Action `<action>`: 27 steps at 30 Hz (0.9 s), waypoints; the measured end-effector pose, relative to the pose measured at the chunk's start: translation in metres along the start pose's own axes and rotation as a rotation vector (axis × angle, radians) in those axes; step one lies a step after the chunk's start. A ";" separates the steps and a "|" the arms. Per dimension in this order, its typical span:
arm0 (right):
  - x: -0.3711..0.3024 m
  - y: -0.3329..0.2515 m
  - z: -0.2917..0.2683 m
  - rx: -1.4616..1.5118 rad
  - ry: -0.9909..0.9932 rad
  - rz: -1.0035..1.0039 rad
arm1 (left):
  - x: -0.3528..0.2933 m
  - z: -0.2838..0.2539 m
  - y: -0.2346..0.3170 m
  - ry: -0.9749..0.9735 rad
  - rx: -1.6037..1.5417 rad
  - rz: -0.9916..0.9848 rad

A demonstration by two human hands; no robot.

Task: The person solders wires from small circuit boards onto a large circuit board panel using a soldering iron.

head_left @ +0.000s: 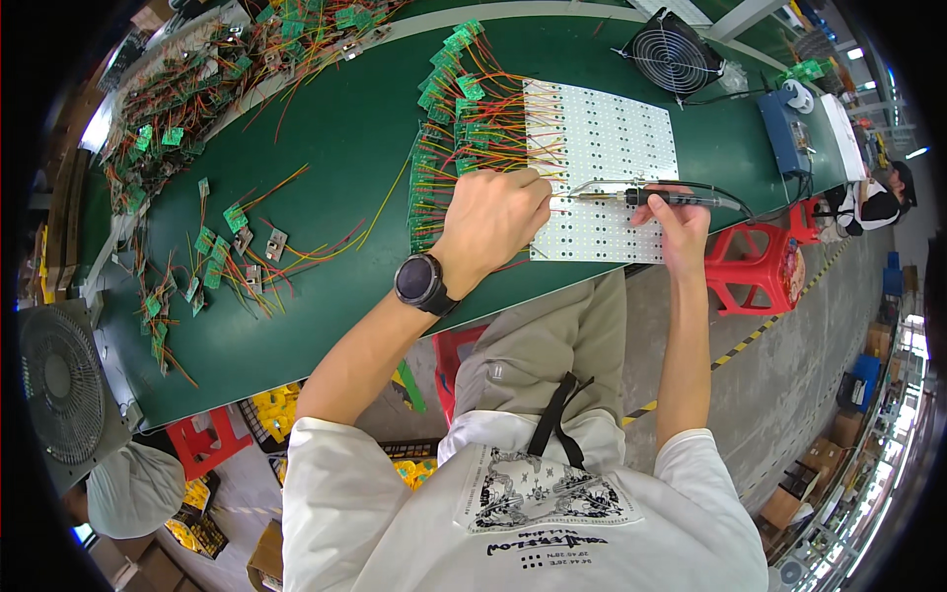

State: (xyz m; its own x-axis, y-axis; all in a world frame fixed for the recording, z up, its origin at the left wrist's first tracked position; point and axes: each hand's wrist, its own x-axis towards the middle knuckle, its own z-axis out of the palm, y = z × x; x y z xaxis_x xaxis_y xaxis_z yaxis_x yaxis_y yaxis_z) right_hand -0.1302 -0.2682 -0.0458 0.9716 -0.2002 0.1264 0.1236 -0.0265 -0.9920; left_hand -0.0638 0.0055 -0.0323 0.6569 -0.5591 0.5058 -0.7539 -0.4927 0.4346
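Right grip [678, 229] grasps the soldering iron [636, 196], probably light and stiff, by its black handle [692, 200], the place to hold! Left grip [496, 212] curls over the white perforated panel [612, 128] on the worktop [345, 128], contents hidden; thin wires [505, 116] look soft, fragile.
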 end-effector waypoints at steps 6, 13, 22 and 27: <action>0.001 0.004 -0.004 -0.016 -0.013 -0.007 | 0.000 0.001 0.000 -0.014 0.016 -0.006; 0.002 0.004 -0.004 0.016 0.038 -0.005 | 0.000 0.000 0.001 -0.033 0.025 -0.010; 0.001 0.001 -0.003 0.079 0.055 0.008 | 0.002 -0.013 0.003 -0.194 -0.125 0.109; 0.001 0.003 -0.005 0.066 0.065 0.010 | 0.001 -0.011 0.004 -0.110 -0.140 0.079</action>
State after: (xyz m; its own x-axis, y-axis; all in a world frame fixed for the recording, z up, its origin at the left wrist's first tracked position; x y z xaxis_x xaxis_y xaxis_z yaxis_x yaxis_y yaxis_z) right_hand -0.1301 -0.2730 -0.0492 0.9580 -0.2633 0.1137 0.1286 0.0403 -0.9909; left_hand -0.0663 0.0107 -0.0219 0.5867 -0.6654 0.4616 -0.7917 -0.3512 0.4999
